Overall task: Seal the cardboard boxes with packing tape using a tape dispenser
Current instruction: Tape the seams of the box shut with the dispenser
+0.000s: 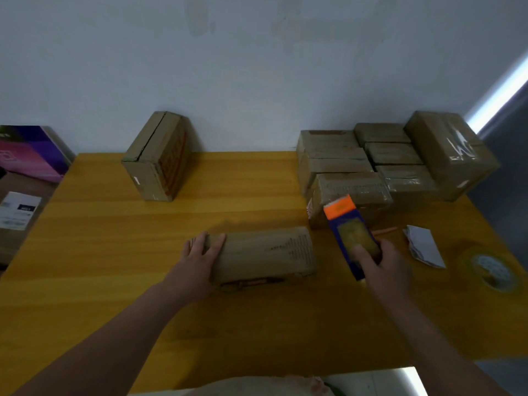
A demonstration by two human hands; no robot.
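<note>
The cardboard box point(263, 254) being worked on lies on its long side on the yellow wooden worktop point(114, 238), near the front edge and a little right of centre, with dark print at its right end. The left hand point(200, 252) rests flat on the box's left end, fingers straight and spread over the top face. Just to the right of the box, the right hand point(383, 267) grips a blue tape dispenser point(348, 232) with an orange head, the thumb pressed on the yellowish roll inside it. The dispenser points away from the person and stands apart from the box.

Behind the dispenser, a group of taped boxes point(343, 184) sits packed together at the back right of the worktop, glossy tape showing on several. An upright box point(158, 158) stands alone at the back left, against the pale wall point(257, 67). To the right of the right hand lie an orange pencil point(385, 231), a folded white paper point(424, 247) and a loose roll of tape point(490, 267). Off the left edge sits a purple and pink carton point(31, 152).
</note>
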